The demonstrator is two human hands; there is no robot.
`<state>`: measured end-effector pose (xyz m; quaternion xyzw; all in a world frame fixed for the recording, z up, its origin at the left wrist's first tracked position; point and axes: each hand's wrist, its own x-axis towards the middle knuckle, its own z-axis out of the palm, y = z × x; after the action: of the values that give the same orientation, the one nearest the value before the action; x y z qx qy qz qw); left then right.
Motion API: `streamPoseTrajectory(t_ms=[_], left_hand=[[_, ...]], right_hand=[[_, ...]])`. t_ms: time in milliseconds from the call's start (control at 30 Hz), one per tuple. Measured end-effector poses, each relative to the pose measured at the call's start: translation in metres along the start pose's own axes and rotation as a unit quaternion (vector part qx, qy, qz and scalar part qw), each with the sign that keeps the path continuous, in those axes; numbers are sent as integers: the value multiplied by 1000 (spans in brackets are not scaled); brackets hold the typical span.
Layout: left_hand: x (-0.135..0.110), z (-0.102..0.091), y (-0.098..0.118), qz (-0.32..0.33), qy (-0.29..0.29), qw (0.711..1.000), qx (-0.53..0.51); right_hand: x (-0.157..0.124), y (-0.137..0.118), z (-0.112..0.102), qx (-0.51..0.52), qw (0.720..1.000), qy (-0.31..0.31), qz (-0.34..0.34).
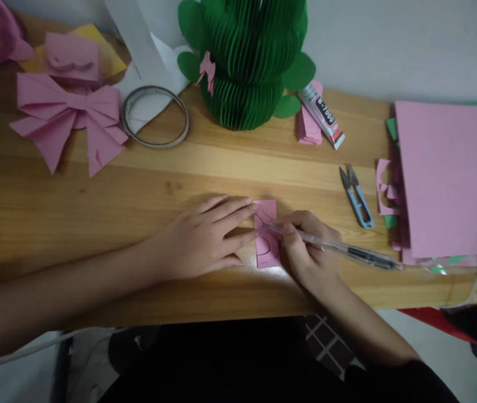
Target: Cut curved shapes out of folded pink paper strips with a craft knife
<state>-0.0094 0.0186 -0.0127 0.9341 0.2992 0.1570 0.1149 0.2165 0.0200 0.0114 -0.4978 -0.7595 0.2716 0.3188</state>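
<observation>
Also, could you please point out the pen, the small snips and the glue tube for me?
pen [331, 244], head view, on the clear barrel.
small snips [360, 204], head view, on the blue handle.
glue tube [323, 115], head view, on its label.

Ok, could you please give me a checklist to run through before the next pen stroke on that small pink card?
1. Left hand flat, fingertips pinning the pink card: ok.
2. Right hand gripping the pen: ok.
3. Pen tip on the card: ok.
4. Card flat on the table: ok.
5. Drawn outline complete: cannot tell, the right hand hides part.
6. Snips lying apart from the card: ok.
</observation>
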Motion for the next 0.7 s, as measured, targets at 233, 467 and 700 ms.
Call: streamPoseTrajectory(t_ms=[233, 467, 700], left_hand=[[2, -1, 2, 3, 7, 1000, 13], [4, -2, 2, 3, 3, 1000, 19], [3, -1, 3, 0, -2, 1000, 15]], right_hand=[[0, 1, 0, 4, 1000, -2, 0], [1, -1, -1, 14, 1000, -10, 5], [-2, 3, 0, 25, 999, -9, 43]])
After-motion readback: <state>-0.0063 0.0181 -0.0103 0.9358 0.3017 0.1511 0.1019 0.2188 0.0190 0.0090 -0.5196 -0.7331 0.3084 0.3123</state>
